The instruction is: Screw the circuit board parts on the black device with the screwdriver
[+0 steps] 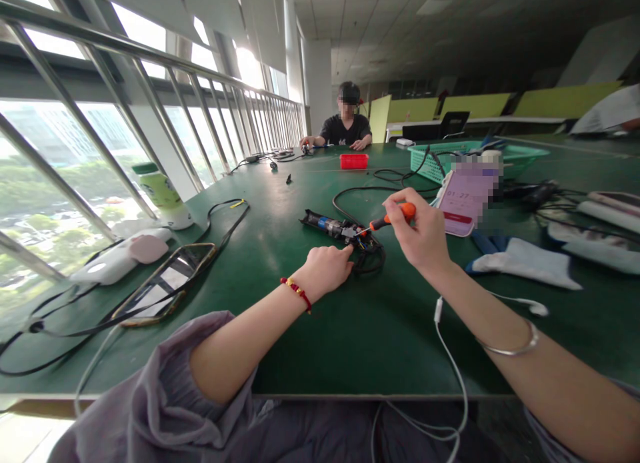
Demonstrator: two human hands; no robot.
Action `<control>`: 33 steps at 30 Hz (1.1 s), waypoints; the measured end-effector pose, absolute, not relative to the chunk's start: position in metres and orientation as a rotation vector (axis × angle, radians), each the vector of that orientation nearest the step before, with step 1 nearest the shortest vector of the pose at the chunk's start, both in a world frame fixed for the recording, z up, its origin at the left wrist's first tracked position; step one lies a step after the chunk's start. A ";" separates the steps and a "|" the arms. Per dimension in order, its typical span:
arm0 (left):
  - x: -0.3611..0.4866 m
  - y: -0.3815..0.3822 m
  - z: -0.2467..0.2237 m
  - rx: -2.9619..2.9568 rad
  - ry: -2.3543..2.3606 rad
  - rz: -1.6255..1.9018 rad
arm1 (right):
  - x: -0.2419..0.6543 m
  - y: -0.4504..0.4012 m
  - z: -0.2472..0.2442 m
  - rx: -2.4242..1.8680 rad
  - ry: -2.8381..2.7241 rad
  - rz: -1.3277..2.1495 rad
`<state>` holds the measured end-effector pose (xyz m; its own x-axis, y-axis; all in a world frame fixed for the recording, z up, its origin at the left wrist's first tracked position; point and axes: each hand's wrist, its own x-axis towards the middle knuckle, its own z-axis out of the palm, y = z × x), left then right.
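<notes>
A black, opened device (pixel 327 226) with a blue part and exposed wires lies on the green table, its cable running off behind it. My left hand (pixel 327 268) rests at its near side, fingers bent and a fingertip touching the end with the wires; whether it grips a small part is hidden. Pinched in my right hand (pixel 419 233) is an orange and black screwdriver (pixel 393 216), tilted down to the left. Its tip meets the device near the silver-grey part, just beyond my left fingertips.
Left on the green table (pixel 300 343) are a phone (pixel 173 283), a white device (pixel 120 256) and a bottle (pixel 163 195). Right are a propped phone (pixel 463 200), a green basket (pixel 425 164) and gloves (pixel 530 260). A red box (pixel 353 161) stands before a seated person (pixel 346 124).
</notes>
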<state>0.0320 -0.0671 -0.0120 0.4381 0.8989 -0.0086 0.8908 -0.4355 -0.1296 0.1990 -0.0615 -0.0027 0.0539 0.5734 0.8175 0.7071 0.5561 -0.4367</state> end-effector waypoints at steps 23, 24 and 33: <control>0.025 -0.056 -0.013 -2.612 -1.486 0.121 | 0.197 -0.062 -0.006 -0.994 -1.620 -0.256; 0.025 -0.056 -0.013 -2.618 -1.478 0.118 | 0.197 -0.063 -0.006 -1.018 -1.614 -0.258; 0.024 -0.045 -0.012 -2.659 -1.476 0.060 | 0.197 -0.062 -0.006 -0.953 -1.658 -0.276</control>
